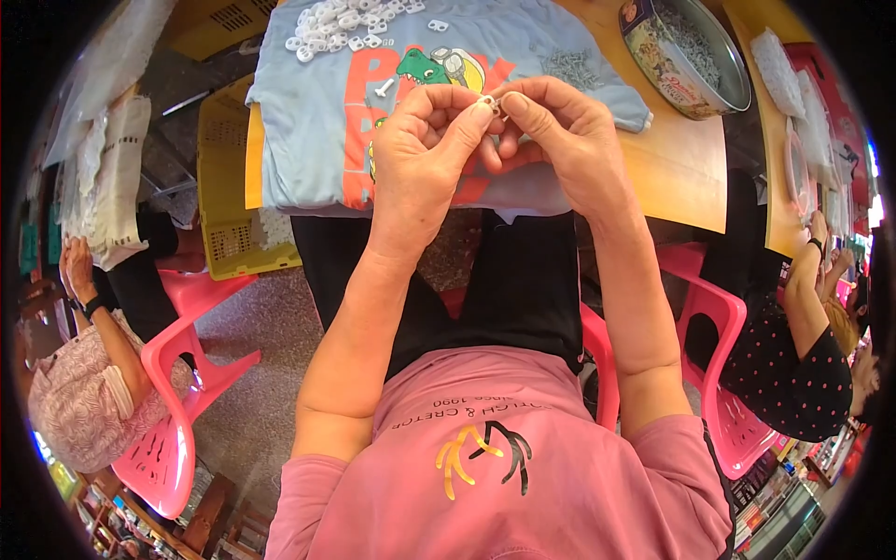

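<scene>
Over the near part of a grey-blue printed shirt (303, 131) spread on the table, my two hands meet at the fingertips. My left hand (425, 154) pinches a small whitish ring-like plastic piece (488, 103) between thumb and fingers. From the other side, my right hand (571, 140) is closed on the same piece, thumb and forefinger against it; its finer parts are covered by the fingers. Just left of my hands lies a white peg-shaped part (385, 88). Farther off are a heap of white plastic pieces with holes (327, 28) and a scatter of small metal parts (571, 68).
An oval tin (667, 65) filled with small metal parts stands at the far right of the wooden table (681, 173). A yellow crate (224, 177) is to the left. People sit on pink chairs (173, 420) at both sides, a person's hands (79, 271) at far left.
</scene>
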`<state>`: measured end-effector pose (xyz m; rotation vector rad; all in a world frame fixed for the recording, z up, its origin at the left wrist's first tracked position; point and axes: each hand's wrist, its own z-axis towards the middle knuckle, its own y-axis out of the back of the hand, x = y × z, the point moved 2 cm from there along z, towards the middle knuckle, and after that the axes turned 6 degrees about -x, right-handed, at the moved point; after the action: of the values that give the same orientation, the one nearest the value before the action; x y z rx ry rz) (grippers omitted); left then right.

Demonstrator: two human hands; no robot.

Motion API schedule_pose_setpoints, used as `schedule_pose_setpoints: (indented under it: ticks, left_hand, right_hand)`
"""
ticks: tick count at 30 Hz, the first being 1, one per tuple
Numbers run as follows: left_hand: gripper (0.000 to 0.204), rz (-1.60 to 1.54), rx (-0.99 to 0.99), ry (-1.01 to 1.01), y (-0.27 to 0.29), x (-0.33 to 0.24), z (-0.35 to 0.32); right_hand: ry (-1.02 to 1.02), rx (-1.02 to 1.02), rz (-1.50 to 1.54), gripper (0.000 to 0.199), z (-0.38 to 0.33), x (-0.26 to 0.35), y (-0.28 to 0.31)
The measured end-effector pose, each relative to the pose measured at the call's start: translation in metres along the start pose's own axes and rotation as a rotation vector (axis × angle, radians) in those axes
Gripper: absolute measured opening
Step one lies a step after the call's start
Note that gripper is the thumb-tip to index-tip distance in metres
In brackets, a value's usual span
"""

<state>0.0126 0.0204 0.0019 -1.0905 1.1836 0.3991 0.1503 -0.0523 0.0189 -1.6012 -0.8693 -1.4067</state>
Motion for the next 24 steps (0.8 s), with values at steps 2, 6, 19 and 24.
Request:
schedule_pose_setpoints:
  ticks: [2,6,19,24]
  left_hand:
    - [0.012,-0.006,-0.001,0.011,0.001,0.000,0.000]
    - [0.012,-0.018,0.007,0.022,0.002,0.001,0.000]
    - [0.011,-0.035,0.007,0.052,0.002,0.000,0.000]
    - [0.011,-0.028,0.003,0.041,-0.001,-0.001,-0.001]
  right_hand:
    - [-0.077,0.028,0.034,0.021,0.000,0.003,0.000]
    - [-0.100,0.043,0.016,0.022,0.002,0.007,0.000]
    - [0.030,0.098,-0.228,0.020,0.006,0.010,0.006]
    - [0.085,0.056,-0.313,0.018,0.004,0.014,0.001]
